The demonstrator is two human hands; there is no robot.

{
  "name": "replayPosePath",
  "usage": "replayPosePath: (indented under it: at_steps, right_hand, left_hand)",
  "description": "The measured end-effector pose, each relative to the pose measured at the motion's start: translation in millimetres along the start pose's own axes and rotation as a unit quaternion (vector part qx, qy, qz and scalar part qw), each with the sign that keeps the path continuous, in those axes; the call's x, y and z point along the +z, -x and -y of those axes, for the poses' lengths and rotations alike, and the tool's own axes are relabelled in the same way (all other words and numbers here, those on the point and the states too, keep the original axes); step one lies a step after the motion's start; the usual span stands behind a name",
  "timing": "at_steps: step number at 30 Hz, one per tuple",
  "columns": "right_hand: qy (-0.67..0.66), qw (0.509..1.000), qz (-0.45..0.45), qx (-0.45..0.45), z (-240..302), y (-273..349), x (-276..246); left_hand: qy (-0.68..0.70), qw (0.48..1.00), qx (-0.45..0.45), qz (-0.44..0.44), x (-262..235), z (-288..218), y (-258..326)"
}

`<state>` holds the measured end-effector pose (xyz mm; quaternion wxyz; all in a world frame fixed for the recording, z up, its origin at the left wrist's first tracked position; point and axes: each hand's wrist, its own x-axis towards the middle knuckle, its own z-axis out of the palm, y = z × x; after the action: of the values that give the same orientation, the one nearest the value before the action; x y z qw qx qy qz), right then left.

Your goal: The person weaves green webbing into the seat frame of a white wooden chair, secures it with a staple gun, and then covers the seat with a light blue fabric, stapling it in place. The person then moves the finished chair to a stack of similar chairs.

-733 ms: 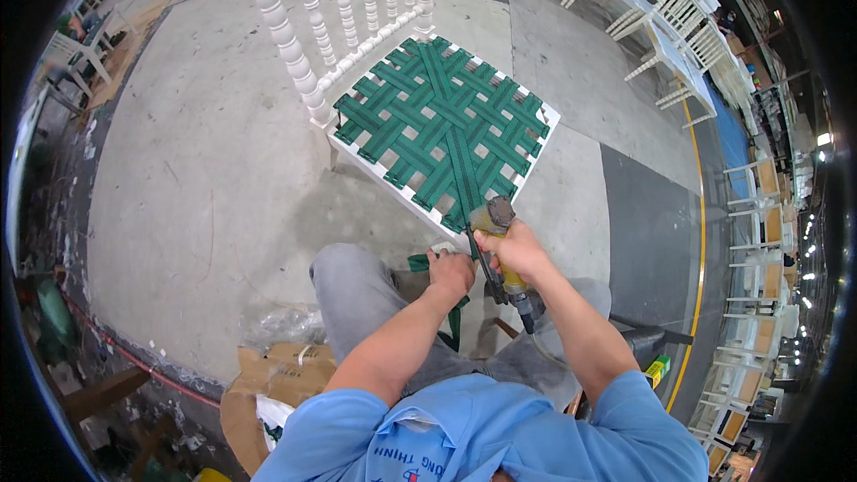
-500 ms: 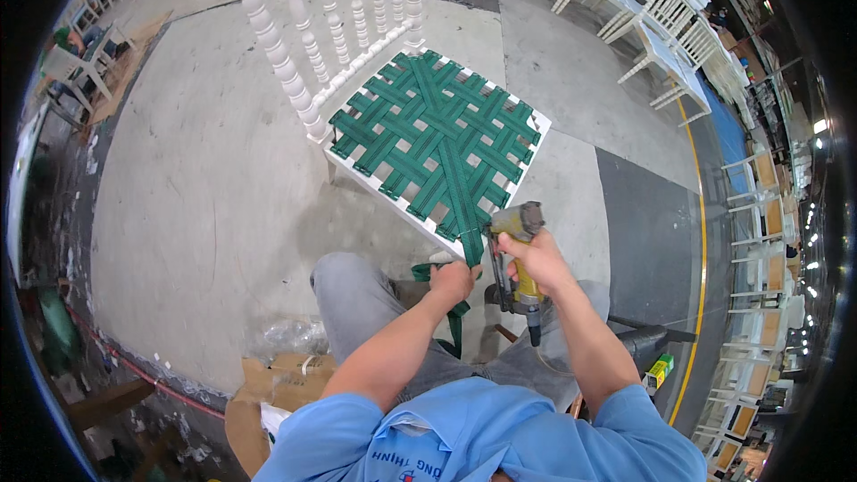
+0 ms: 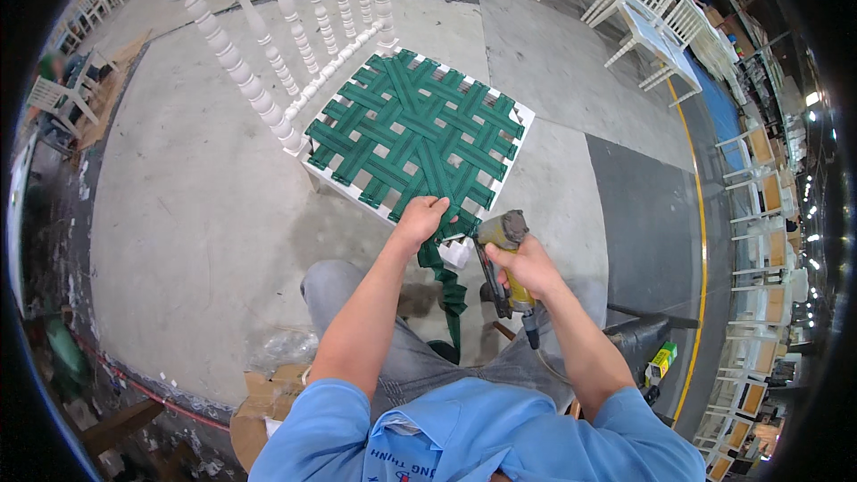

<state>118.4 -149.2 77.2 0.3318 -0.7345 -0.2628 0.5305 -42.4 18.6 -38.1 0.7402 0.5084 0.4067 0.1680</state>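
In front of me stands a white chair (image 3: 246, 85) with turned spindles in its back. Green webbing (image 3: 406, 138) is woven in a crisscross over its seat frame. At the seat's near corner, my left hand (image 3: 423, 220) is closed on the green webbing strap, whose loose length (image 3: 449, 290) hangs in folds between my knees. My right hand (image 3: 525, 266) grips a yellow and grey pneumatic staple gun (image 3: 506, 245) by its handle. The gun's head is close beside that corner, with a hose fitting at its lower end.
Cardboard (image 3: 259, 397) and clear plastic wrap (image 3: 284, 350) lie on the floor by my left leg. Beside my right leg is a green and yellow box (image 3: 661, 362). Rows of white chairs (image 3: 759, 245) line the right side; a person (image 3: 52, 67) is at the far left.
My left hand has moved up and left from below the seat corner onto the webbing at its near edge. The staple gun has shifted slightly left and down. The chair appears further left.
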Motion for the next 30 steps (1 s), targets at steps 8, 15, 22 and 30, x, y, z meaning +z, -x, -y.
replayPosePath:
  at_steps: [8, 15, 22, 30]
  right_hand:
    - [0.043, 0.999, -0.025, 0.022, 0.8, -19.6, 12.0]
    - [0.051, 0.998, -0.034, 0.029, -0.8, -28.9, 20.0]
    - [0.035, 0.999, -0.009, 0.0, 4.7, -27.4, 28.7]
    - [0.096, 0.995, 0.011, 0.027, 8.0, -26.3, 40.2]
  left_hand:
    - [-0.064, 0.998, -0.005, 0.0, 8.3, 5.2, -7.2]
    - [-0.009, 1.0, 0.003, -0.01, 9.1, 12.7, -12.0]
    - [0.018, 0.998, -0.059, 0.01, 4.9, 5.0, -10.9]
    - [0.103, 0.99, -0.084, 0.039, -1.7, 3.5, -10.9]
